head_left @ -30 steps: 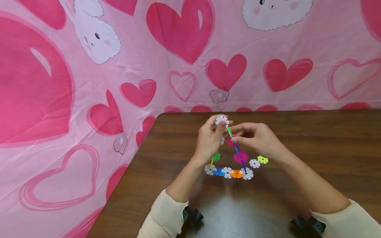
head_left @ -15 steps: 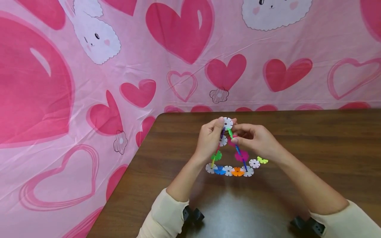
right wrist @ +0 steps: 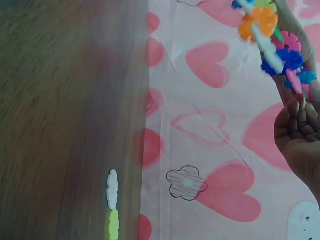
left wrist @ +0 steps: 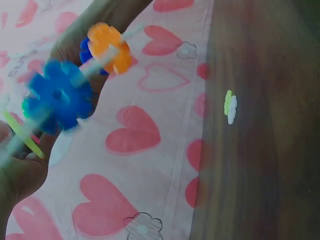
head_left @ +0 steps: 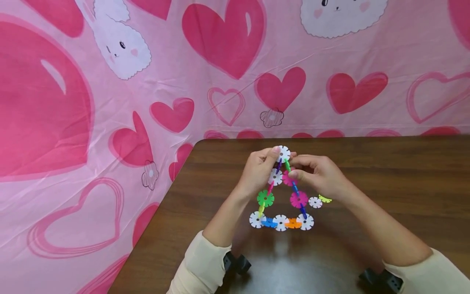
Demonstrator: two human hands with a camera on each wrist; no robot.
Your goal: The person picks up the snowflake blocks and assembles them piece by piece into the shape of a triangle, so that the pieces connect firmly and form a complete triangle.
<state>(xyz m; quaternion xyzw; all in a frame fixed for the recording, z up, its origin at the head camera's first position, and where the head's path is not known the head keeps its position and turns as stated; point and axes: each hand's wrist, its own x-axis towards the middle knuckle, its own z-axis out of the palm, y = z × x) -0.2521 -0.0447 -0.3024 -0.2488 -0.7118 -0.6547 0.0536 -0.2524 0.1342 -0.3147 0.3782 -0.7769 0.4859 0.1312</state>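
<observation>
A triangle of interlocking plastic snowflake discs (head_left: 280,222) is held up over the table, its white corner disc (head_left: 283,154) at the top. My left hand (head_left: 257,173) pinches that top disc at its left edge with the thumb. On the right side, my right hand (head_left: 321,173) pinches the chain by a pink disc (head_left: 288,178), partly hidden behind the thumb. The bottom row runs white, blue, white, orange, white. In the left wrist view, a blue disc (left wrist: 59,95) and an orange disc (left wrist: 109,47) of the triangle look blurred.
A loose white disc (head_left: 315,202) and a loose yellow disc (head_left: 324,199) lie side by side on the brown wooden table (head_left: 404,196), near my right wrist. A pink heart-printed cloth (head_left: 216,53) hangs beyond the table's far and left edges.
The triangle has tilted, facing the head camera more, with its bottom row lower and its left side uncovered. The top disc has shifted right, and my left thumb has slid to its edge.
</observation>
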